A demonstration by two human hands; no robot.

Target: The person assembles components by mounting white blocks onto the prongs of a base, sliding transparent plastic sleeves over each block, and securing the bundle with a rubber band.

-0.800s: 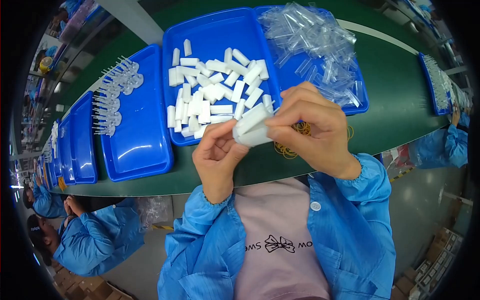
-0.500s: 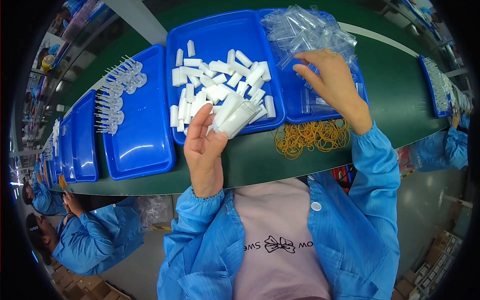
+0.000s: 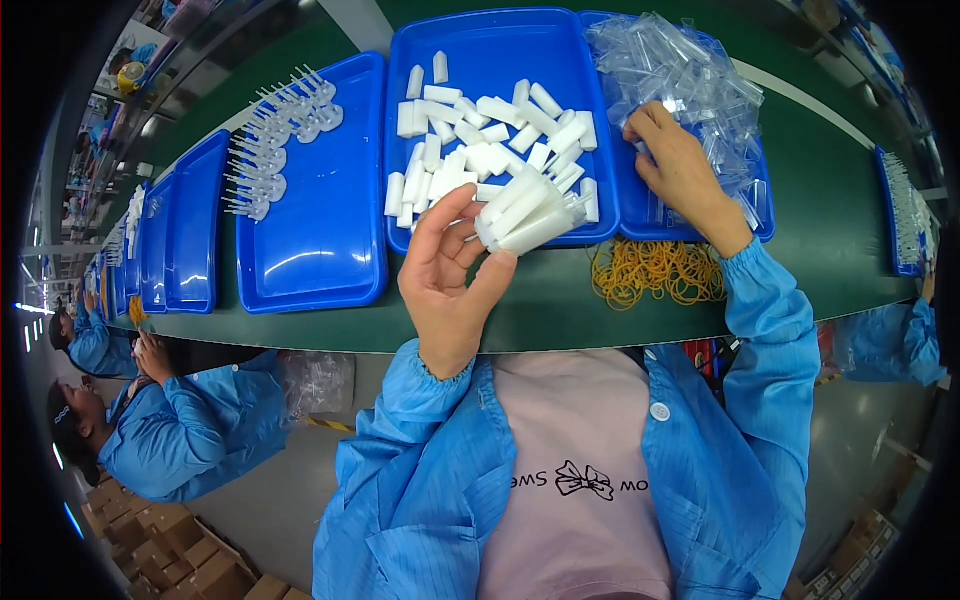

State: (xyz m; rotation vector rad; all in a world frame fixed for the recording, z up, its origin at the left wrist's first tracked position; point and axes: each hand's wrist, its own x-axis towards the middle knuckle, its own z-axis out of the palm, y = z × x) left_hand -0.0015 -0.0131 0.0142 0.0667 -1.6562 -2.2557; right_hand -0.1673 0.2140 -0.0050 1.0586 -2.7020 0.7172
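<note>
My left hand (image 3: 450, 275), held over the front edge of the middle blue tray (image 3: 400, 150), is closed around a fanned bunch of white blocks in clear sleeves (image 3: 530, 212). Thumb and fingers pinch the bunch at its lower left end. Many similar loose white blocks (image 3: 440, 185) lie in that tray behind it. My right hand (image 3: 680, 165) is at the left side of a heap of clear plastic sleeves (image 3: 690, 75) in the right blue tray (image 3: 765, 215). Its fingers are curled towards the thumb; whatever they grip is hidden.
Yellow rubber bands (image 3: 655, 275) lie in a pile on the green table (image 3: 560, 315) before the right tray. A left blue tray (image 3: 310, 270) holds white, stemmed pieces (image 3: 265, 150). More trays line both sides. Another person in blue (image 3: 190, 430) sits at the left.
The whole view has shifted, moving the trays rightward in the picture. My right hand's fingers have curled in from a more outstretched pose. The bunch in my left hand has turned and fanned more.
</note>
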